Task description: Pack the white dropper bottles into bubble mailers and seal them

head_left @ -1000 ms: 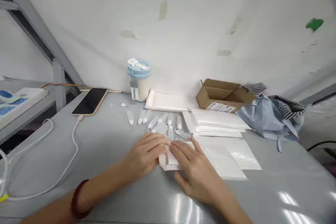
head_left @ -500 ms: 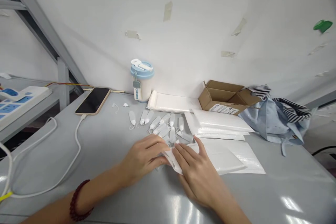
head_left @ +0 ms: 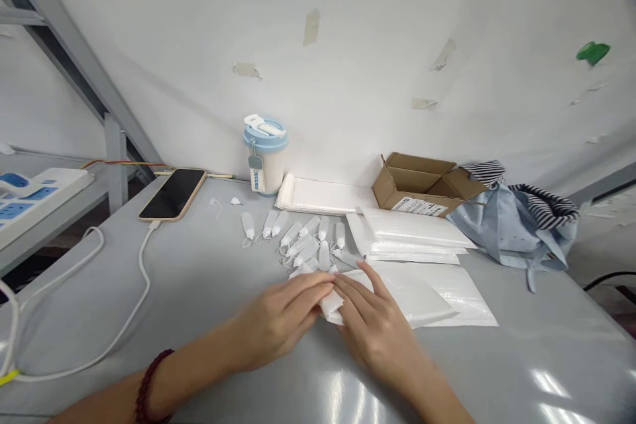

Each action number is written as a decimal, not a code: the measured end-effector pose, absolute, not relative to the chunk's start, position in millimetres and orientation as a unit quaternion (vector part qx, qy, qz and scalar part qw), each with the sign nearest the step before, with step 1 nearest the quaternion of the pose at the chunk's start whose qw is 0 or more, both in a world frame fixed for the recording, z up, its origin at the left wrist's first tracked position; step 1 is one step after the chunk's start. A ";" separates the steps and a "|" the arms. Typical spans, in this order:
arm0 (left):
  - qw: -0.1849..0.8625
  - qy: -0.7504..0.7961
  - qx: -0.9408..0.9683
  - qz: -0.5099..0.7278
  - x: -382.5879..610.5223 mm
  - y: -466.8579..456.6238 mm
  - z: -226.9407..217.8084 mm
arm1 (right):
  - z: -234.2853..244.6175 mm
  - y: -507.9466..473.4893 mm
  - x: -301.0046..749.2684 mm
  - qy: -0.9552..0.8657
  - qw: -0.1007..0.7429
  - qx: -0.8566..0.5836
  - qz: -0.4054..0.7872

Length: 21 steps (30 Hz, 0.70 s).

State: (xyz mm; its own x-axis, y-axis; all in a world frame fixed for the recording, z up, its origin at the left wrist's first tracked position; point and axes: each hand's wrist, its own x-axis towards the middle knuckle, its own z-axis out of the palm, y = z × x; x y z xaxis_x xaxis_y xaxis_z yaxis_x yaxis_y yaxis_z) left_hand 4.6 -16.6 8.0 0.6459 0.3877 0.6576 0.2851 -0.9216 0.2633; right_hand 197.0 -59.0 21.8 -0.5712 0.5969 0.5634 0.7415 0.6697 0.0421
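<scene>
Both of my hands rest on the grey table (head_left: 209, 291) at its middle front. My left hand (head_left: 281, 318) and my right hand (head_left: 375, 328) meet over a small folded white piece (head_left: 330, 303), fingers pressed onto it and pinching its edges. The piece lies at the left end of a flat white pouch (head_left: 417, 295). Just behind my fingers several small white folded items with loops (head_left: 303, 242) are spread in a loose row. A dark red bead bracelet (head_left: 146, 387) circles my left wrist.
A stack of white pouches (head_left: 412, 235) and a white tray (head_left: 322, 195) lie behind, beside an open cardboard box (head_left: 422, 189). A blue-lidded cup (head_left: 265, 156) stands by the wall. A phone (head_left: 172, 193) with its white cable (head_left: 134, 298) lies left. Bundled cloth (head_left: 517, 225) sits right.
My hands have shifted slightly and drawn closer together over the white piece, which now looks smaller and more folded. The view has moved a little.
</scene>
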 end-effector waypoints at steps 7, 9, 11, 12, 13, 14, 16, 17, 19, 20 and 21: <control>-0.073 0.159 0.908 0.381 9.5 -11.5 2.1 | 21.1 -59.6 194.4 -0.874 0.270 -0.371 -0.160; -0.019 0.174 0.906 0.386 10.2 -11.0 -1.1 | 25.4 -59.1 195.1 -0.864 0.277 -0.382 -0.175; 0.042 0.205 0.893 0.398 10.1 -10.8 -2.3 | 30.0 -58.5 196.8 -0.847 0.289 -0.401 -0.196; 0.073 0.225 0.883 0.405 9.8 -10.8 -1.3 | 32.1 -58.5 197.7 -0.835 0.303 -0.411 -0.207; 0.108 0.245 0.873 0.408 9.6 -10.9 0.8 | 33.9 -58.8 198.6 -0.820 0.323 -0.418 -0.219; 0.152 0.267 0.862 0.404 9.7 -10.9 4.3 | 35.5 -59.8 199.2 -0.803 0.350 -0.422 -0.235; 0.270 0.308 0.837 0.363 11.9 -11.3 14.0 | 37.4 -63.8 198.5 -0.767 0.408 -0.416 -0.268; 0.334 0.321 0.821 0.333 14.5 -11.6 19.5 | 37.7 -66.9 197.0 -0.757 0.429 -0.405 -0.281; 0.453 0.323 0.782 0.281 23.4 -12.5 29.0 | 36.5 -74.1 191.6 -0.761 0.454 -0.363 -0.286; 0.509 0.311 0.758 0.266 29.7 -13.0 32.3 | 35.2 -77.7 187.9 -0.773 0.459 -0.340 -0.277; 0.559 0.295 0.731 0.257 37.2 -13.3 34.3 | 33.4 -80.9 184.0 -0.780 0.471 -0.317 -0.262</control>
State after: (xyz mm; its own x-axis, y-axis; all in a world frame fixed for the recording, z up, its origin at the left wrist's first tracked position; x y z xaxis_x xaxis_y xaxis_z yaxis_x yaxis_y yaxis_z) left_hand 37.2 -13.3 34.3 0.6930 0.7195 0.0455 0.1439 -0.1999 0.9692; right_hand 184.0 -80.9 33.4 -0.3545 0.2485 0.9014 0.7422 0.6612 0.1096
